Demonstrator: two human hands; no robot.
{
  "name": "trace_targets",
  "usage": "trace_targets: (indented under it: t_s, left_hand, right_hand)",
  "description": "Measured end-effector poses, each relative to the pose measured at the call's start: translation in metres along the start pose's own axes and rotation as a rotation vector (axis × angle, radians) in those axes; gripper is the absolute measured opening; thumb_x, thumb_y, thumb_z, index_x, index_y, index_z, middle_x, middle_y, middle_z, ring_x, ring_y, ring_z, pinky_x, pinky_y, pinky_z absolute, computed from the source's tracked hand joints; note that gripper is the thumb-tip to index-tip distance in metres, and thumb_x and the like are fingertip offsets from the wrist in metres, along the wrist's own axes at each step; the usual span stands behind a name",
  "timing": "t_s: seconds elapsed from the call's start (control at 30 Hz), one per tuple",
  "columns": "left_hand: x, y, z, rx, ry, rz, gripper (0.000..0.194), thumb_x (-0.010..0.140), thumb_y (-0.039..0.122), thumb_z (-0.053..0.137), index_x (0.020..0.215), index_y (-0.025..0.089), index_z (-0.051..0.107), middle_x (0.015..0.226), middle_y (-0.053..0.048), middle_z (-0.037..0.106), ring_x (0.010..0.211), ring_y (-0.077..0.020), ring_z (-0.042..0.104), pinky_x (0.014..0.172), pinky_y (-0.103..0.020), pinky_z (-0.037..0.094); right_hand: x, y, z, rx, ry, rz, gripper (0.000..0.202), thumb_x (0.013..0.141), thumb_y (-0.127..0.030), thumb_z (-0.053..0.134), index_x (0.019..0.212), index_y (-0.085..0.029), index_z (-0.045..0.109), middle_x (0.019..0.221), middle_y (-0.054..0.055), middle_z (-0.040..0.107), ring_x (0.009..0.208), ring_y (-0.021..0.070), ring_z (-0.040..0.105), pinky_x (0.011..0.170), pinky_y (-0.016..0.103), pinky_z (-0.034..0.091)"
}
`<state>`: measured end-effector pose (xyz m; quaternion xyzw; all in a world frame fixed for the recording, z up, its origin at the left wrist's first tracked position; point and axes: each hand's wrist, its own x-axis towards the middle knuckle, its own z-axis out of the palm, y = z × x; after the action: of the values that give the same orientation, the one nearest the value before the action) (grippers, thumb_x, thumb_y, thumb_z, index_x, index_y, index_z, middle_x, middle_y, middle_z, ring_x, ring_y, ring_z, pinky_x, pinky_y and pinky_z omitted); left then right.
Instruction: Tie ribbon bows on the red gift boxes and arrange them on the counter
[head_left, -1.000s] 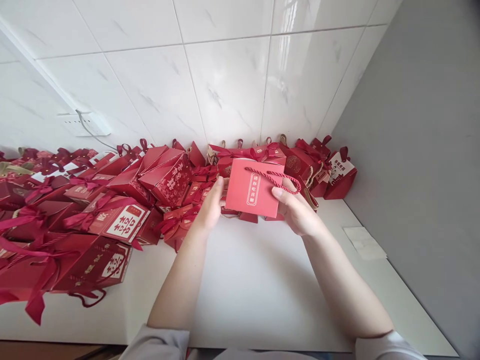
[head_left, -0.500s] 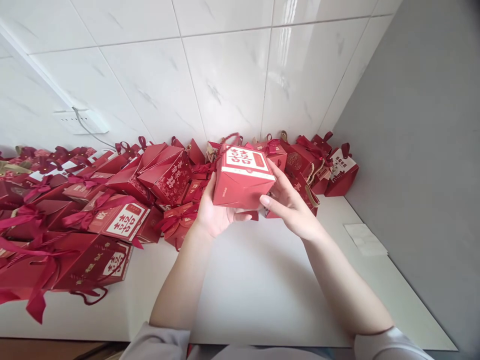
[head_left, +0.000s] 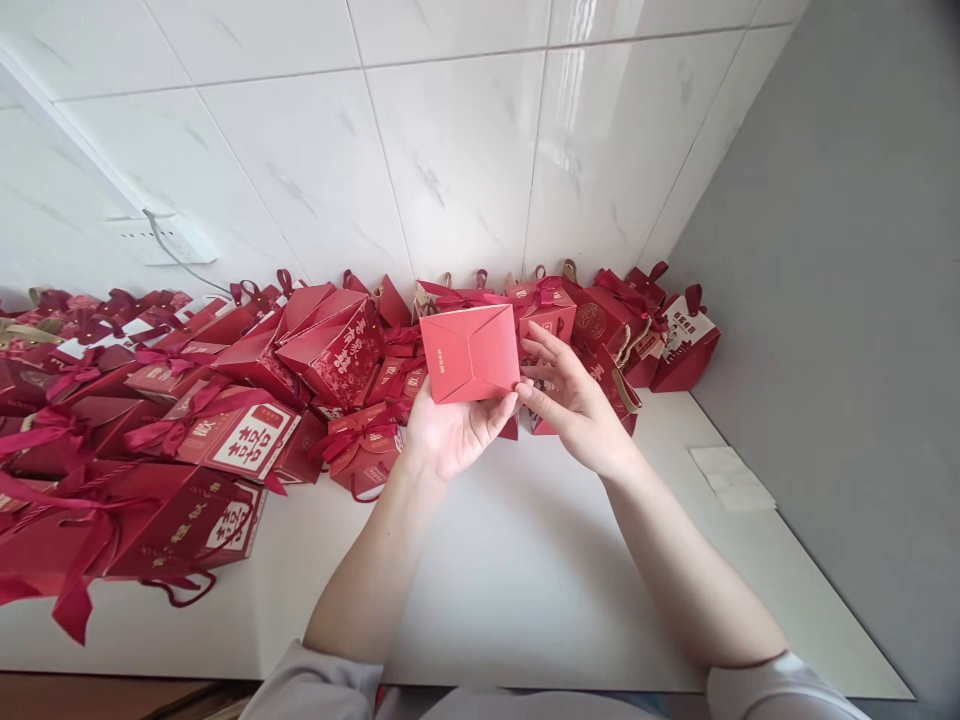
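Note:
A red gift box (head_left: pixel 471 352) is held up in front of me with its folded bottom facing me, so its printed sides are hidden. My left hand (head_left: pixel 454 435) cups it from below, the fingers passing under its lower edge. At the lower right corner, my right hand (head_left: pixel 574 405) grips with the thumb and a finger, while its other fingers are spread along the right side. Behind the held box, more red gift boxes (head_left: pixel 547 310) with ribbon bows stand against the wall.
Many red boxes (head_left: pixel 247 440) with ribbons and cord handles crowd the left of the white table (head_left: pixel 525 580). A folded white tissue (head_left: pixel 731 477) lies near the right edge, by a grey panel (head_left: pixel 847 350). A cable runs from a wall socket (head_left: pixel 169 240).
The gift box has been turned so its bottom faces me and its printed side has gone from view. The fingers of my right hand have drawn back toward its right edge.

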<state>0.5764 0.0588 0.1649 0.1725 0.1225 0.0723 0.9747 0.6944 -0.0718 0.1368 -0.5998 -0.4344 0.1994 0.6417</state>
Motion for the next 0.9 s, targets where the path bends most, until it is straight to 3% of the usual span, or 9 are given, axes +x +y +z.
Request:
trace_targets:
  t_s: [0.13,0.27,0.4,0.63,0.8,0.9]
  left_hand:
    - [0.0,0.001,0.0,0.051,-0.012,0.003,0.045,0.097,0.039,0.04,0.131,0.013,0.056,0.12,-0.015,0.066,0.107,-0.0257,0.067,0.08,-0.029,0.061]
    - [0.001,0.005,-0.006,0.256,-0.047,-0.036,0.05,0.093,0.049,0.044,0.123,0.013,0.061,0.118,-0.017,0.068,0.102,-0.0301,0.069,0.066,-0.03,0.058]
    - [0.001,0.011,-0.016,0.453,-0.116,-0.037,0.056,0.091,0.059,0.041,0.121,0.017,0.063,0.118,-0.017,0.069,0.091,-0.0321,0.07,0.058,-0.035,0.054]
    - [-0.007,0.012,-0.009,0.559,-0.195,0.084,0.055,0.092,0.059,0.042,0.125,0.019,0.062,0.128,-0.015,0.066,0.101,-0.0344,0.068,0.058,-0.035,0.055]
    - [-0.013,0.019,-0.012,0.635,-0.186,0.245,0.061,0.089,0.066,0.046,0.128,0.022,0.061,0.132,-0.013,0.063,0.113,-0.0372,0.064,0.067,-0.042,0.059]
    - [-0.025,0.032,-0.021,0.754,-0.104,0.354,0.063,0.076,0.056,0.072,0.129,0.024,0.061,0.131,-0.011,0.065,0.124,-0.039,0.057,0.09,-0.053,0.057]
  right_hand:
    - [0.002,0.0,-0.001,-0.042,0.136,-0.009,0.054,0.087,-0.046,0.069,0.137,-0.032,0.051,0.14,0.008,0.054,0.115,0.026,0.059,0.088,0.042,0.058]
    - [0.0,-0.008,-0.003,-0.2,0.289,-0.231,0.055,0.086,-0.043,0.071,0.136,-0.032,0.051,0.145,0.007,0.05,0.128,0.0291,0.052,0.097,0.047,0.054]
    - [-0.005,-0.02,-0.003,-0.29,0.249,-0.462,0.055,0.087,-0.035,0.072,0.137,-0.037,0.05,0.148,0.003,0.049,0.141,0.0299,0.04,0.114,0.052,0.041]
    - [-0.009,-0.017,0.0,-0.331,0.215,-0.545,0.045,0.087,-0.033,0.07,0.128,-0.037,0.053,0.145,0.005,0.05,0.138,0.0324,0.045,0.111,0.057,0.044]
    - [-0.011,-0.019,0.001,-0.312,0.197,-0.593,0.043,0.09,-0.029,0.064,0.13,-0.038,0.051,0.149,0.003,0.048,0.14,0.0327,0.042,0.112,0.061,0.042]
    - [-0.011,-0.024,-0.007,-0.363,0.217,-0.498,0.035,0.092,-0.033,0.061,0.126,-0.034,0.055,0.145,0.007,0.05,0.138,0.0331,0.045,0.109,0.059,0.045]
